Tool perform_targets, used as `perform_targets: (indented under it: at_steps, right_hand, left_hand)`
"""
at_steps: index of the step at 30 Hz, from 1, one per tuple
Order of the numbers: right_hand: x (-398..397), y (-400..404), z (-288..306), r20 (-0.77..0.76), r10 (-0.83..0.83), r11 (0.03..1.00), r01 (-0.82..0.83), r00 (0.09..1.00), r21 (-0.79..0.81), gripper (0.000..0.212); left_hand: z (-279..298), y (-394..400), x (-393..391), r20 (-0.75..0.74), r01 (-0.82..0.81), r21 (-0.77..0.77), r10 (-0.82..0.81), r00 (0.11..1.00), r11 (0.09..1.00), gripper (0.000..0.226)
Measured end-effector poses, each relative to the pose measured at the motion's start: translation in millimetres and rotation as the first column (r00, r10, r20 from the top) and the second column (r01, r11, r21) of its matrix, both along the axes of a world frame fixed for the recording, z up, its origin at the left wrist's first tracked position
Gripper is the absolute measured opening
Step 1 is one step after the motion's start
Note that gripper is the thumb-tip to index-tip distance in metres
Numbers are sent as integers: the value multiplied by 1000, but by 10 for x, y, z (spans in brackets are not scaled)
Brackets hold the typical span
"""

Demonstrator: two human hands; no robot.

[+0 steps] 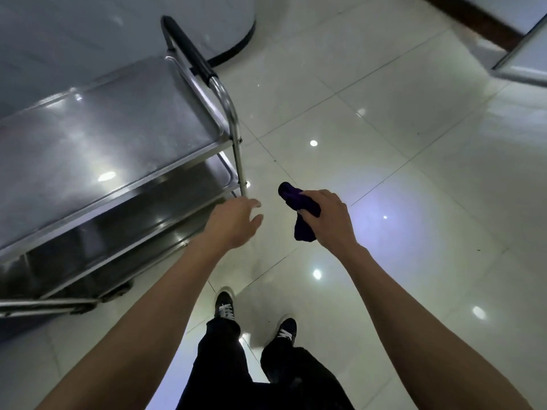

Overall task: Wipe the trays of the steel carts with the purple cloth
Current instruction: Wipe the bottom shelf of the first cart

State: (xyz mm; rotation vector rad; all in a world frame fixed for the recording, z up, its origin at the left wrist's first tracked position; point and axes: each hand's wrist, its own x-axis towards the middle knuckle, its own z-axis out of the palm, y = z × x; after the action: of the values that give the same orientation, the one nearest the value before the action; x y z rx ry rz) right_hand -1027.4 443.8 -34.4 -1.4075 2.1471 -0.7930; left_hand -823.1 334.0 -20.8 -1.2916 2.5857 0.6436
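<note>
A steel cart is seen at the left of the frame, on a shiny tiled floor. Its top tray is flat and bare, and a lower tray is seen under it. A black handle is fixed at the far end of the cart, near the top middle of the frame.

The purple cloth is found in the middle of the frame, well apart from both trays. It is held in the right hand, whose fingers are curled around it, and one end is left hanging down below the hand.

The left hand is held out just beside the cart's near leg. Its fingers are loose and spread, and nothing is held in it.

Black trousers and dark shoes are seen at the bottom middle of the frame
</note>
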Motion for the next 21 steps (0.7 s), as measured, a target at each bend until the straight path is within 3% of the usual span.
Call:
perform_targets:
  at_steps: [8, 21]
  right_hand:
    - [-633, -304, 39, 26, 11, 999, -12, 1000, 36, 29]
    - [-1909, -2333, 301, -152, 77, 993, -61, 985, 104, 35]
  left_hand:
    - [49, -316, -700, -63, -31, -15, 30, 998, 999, 46]
    - [47, -2291, -1963, -63, -67, -65, 63, 996, 996, 45]
